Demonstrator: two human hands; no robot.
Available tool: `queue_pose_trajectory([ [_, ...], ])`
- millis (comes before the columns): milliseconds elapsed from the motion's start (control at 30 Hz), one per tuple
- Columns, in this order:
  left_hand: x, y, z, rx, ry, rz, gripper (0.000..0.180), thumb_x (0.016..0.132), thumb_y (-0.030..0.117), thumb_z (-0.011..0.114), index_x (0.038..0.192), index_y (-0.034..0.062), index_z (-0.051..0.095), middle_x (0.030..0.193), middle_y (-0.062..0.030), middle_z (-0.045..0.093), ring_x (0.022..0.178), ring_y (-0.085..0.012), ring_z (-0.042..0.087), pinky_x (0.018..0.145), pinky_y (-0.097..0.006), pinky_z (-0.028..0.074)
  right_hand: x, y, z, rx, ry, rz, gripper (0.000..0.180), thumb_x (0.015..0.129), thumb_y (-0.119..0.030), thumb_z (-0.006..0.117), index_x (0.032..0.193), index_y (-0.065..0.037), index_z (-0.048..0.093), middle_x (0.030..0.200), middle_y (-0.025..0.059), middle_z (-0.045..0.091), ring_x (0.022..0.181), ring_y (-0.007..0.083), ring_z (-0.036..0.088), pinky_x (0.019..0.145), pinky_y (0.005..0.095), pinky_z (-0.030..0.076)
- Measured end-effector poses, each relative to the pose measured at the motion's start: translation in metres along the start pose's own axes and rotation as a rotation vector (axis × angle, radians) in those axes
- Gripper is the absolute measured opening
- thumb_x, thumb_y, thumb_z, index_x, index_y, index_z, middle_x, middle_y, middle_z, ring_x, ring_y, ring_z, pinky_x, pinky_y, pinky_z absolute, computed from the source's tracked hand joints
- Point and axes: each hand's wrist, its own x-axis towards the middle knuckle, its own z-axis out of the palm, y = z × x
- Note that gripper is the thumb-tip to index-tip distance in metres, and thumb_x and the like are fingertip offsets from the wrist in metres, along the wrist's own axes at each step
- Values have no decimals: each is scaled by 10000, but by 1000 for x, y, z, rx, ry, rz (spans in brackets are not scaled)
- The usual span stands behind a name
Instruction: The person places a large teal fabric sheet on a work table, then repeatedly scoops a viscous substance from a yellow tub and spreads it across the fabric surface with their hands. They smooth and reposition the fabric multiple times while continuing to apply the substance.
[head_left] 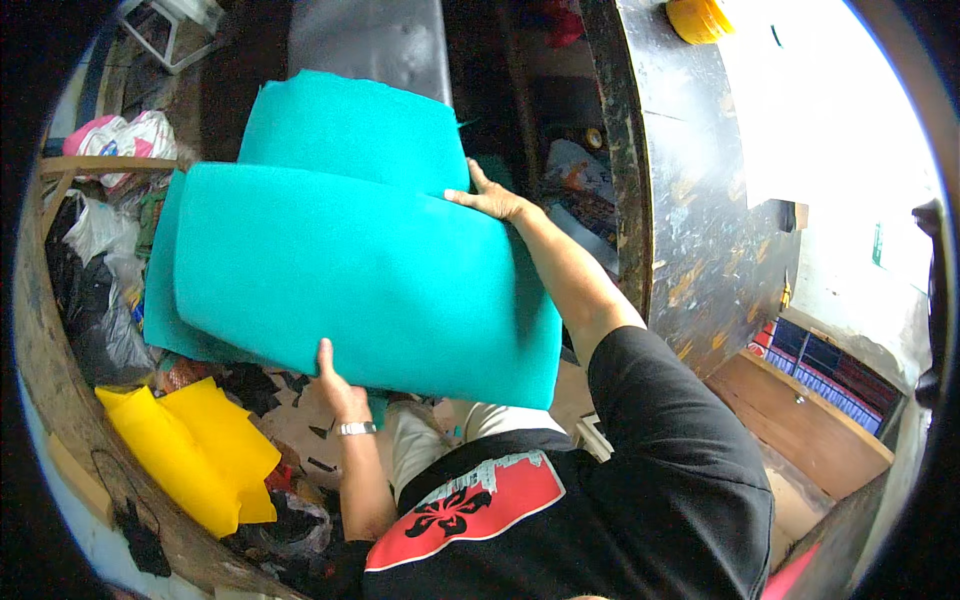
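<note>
A large teal foam-like sheet (pixel 360 270), folded or layered, spreads in front of me. Another teal piece (pixel 350 125) shows beyond its far edge, over a dark grey surface. My left hand (pixel 343 392) grips the near edge of the large sheet, thumb on top and the other fingers hidden beneath. At the far right edge, my right hand (pixel 490 198) holds the same sheet, its thumb lying on the top face and a finger reaching toward the farther piece. Whether the two teal pieces are joined cannot be made out.
Bright yellow sheets (pixel 200 450) lie among scraps on the floor at lower left. Plastic bags (pixel 110 240) pile up at the left. A stained dark board (pixel 690 200) stands along the right, with a yellow container (pixel 698 20) at its far end. A wooden drawer-like panel (pixel 800 420) sits lower right.
</note>
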Motion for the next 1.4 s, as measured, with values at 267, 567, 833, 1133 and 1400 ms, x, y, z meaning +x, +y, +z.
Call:
queue_pose_trajectory([
  [267,36,44,40,225,-330,154,630,800,131,773,1339,-29,487,1286,-155,561,1123,-274,561,972,-443,465,-114,-21,-11,590,-402,132,1412,545,-496,924,1539,1,53,1542,271,251,1426,375,269,1171,500,226],
  [567,24,85,104,533,-596,244,590,752,138,804,1250,-59,555,1182,-166,623,1038,-246,602,940,-379,468,-163,28,32,838,-123,291,1004,569,-232,883,1415,27,410,1307,215,566,1209,342,540,1077,471,395],
  [833,6,83,163,693,-905,-3,779,763,465,734,1290,-64,509,1178,-191,610,1006,-267,614,857,-380,510,-193,58,70,1289,-100,292,797,607,-177,873,1314,-11,545,1188,200,643,1064,356,633,984,529,478],
  [1133,22,23,192,500,-1108,-431,773,733,462,744,1219,-100,533,1069,-214,609,945,-274,620,793,-366,552,-187,118,78,846,-26,364,1018,735,-574,764,1444,39,367,1421,257,447,1275,371,477,1076,485,390],
  [1400,34,5,274,619,-1116,-430,668,882,497,638,1249,-55,561,1193,-190,608,1040,-261,602,904,-372,494,-172,85,73,1436,160,416,909,629,-439,810,1369,-30,477,1291,230,550,1129,394,541,1000,567,419],
])
